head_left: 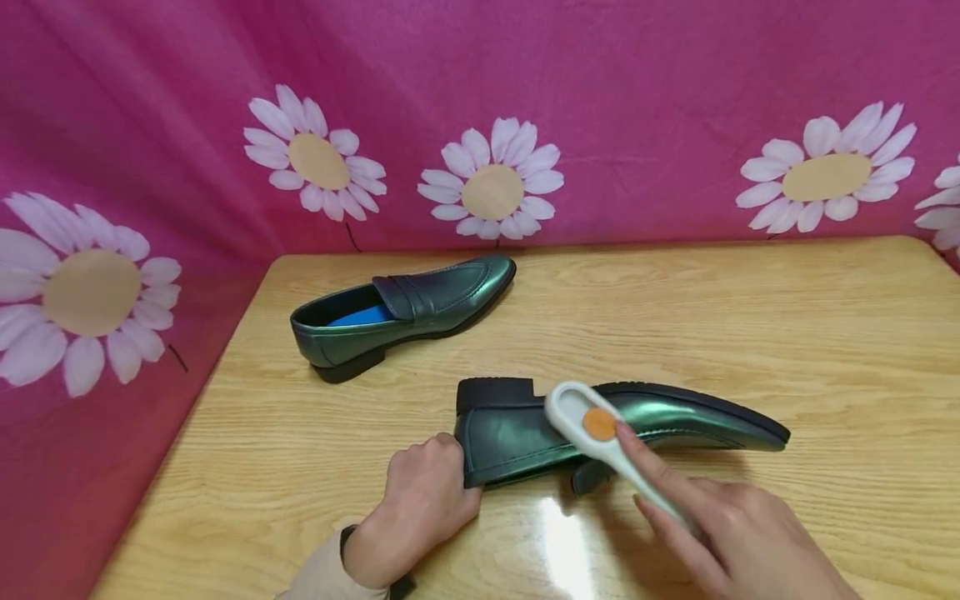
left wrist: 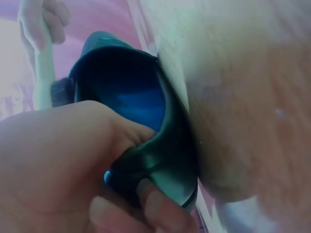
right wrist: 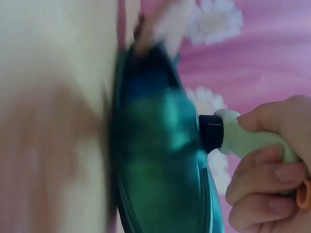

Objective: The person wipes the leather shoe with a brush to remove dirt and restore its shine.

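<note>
A dark green loafer lies on its side on the table, sole facing away and toe to the right. My left hand grips it by the back of the heel, with the thumb inside the opening over the blue insole and fingers outside. In my right hand is a white-handled brush, its index finger stretched along the handle near an orange spot. The right wrist view shows the brush's dark bristles against the loafer's upward side. Motion blurs parts of that view.
A matching loafer stands upright on its sole farther back, toe pointing right. The wooden table ends at a pink cloth with white daisies, which hangs behind and along the left.
</note>
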`<state>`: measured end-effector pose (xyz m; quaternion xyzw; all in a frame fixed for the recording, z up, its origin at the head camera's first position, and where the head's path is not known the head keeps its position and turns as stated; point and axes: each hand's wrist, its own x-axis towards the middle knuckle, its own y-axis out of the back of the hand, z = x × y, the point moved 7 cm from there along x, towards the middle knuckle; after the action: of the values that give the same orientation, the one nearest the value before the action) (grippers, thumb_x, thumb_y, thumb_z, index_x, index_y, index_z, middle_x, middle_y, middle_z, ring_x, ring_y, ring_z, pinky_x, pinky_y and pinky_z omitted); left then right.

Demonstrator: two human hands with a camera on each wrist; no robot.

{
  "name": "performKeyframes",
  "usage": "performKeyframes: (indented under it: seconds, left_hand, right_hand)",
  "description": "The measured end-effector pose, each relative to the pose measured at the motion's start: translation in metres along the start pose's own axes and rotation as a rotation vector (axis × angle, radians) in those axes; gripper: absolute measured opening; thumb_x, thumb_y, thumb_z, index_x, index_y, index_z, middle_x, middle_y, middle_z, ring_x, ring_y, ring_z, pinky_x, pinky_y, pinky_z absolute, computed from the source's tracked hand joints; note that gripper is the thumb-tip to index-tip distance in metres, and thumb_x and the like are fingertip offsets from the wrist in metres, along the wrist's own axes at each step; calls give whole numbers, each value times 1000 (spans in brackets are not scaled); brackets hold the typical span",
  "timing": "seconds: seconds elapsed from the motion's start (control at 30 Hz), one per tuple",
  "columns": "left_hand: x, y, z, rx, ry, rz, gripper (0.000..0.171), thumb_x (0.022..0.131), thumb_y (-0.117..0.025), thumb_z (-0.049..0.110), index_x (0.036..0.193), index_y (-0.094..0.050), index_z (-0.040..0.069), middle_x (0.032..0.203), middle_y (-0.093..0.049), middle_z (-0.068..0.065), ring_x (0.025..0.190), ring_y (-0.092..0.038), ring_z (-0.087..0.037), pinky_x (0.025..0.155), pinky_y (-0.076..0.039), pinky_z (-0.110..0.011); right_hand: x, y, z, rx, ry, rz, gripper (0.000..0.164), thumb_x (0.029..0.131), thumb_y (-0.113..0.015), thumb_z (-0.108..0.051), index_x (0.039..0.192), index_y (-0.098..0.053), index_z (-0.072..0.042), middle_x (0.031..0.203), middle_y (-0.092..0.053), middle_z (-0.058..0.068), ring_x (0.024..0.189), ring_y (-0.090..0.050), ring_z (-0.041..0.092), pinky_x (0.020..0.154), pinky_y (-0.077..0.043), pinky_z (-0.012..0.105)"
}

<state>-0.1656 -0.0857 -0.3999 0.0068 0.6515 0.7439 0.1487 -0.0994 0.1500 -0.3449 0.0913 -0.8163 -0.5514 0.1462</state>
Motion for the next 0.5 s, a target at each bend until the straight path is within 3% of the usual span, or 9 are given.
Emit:
performKeyframes:
  seconds: [0.1, 0.17, 0.33, 0.5]
  left_hand:
    - [0, 1, 0, 7, -6, 8, 30, 73, -71, 25, 80, -57, -1, 68, -55, -8, 62, -60, -26, 54, -49, -39]
    - [0, 1, 1, 9, -7, 5, 30, 73, -71, 25, 80, -57, -1, 68, -55, -8, 62, -60, -26, 54, -49, -39]
    - [0, 1, 0, -7, 1, -14, 29, 76, -69, 25, 82, -58, -1, 69, -54, -8, 63, -60, -25, 55, -49, -39]
    - [1, 1, -1, -20, 5, -28, 29, 77, -68, 26, 83, -58, -1, 70, -55, -8, 64, -60, -24, 56, -50, -39]
  right_hand:
    - [-3, -17, -10, -3, 24, -116, 65, 91, -64, -40, 148, -32, -40, 55, -24, -21, 42, -24, -4, 44, -25, 19]
    - [-4, -20, -13, -38, 13, -127, 66, 90, -64, -42, 148, -32, -43, 54, -23, -20, 41, -23, -3, 44, -23, 19]
    - [-1, -5, -9, -130, -73, -8, 66, 86, -69, -42, 144, -37, -46, 53, -23, -18, 42, -21, 0, 45, -22, 21]
    - [4, 4, -12, -147, -28, 82, 69, 84, -72, -36, 144, -39, -43, 55, -22, -19, 43, -19, -1, 44, -22, 21]
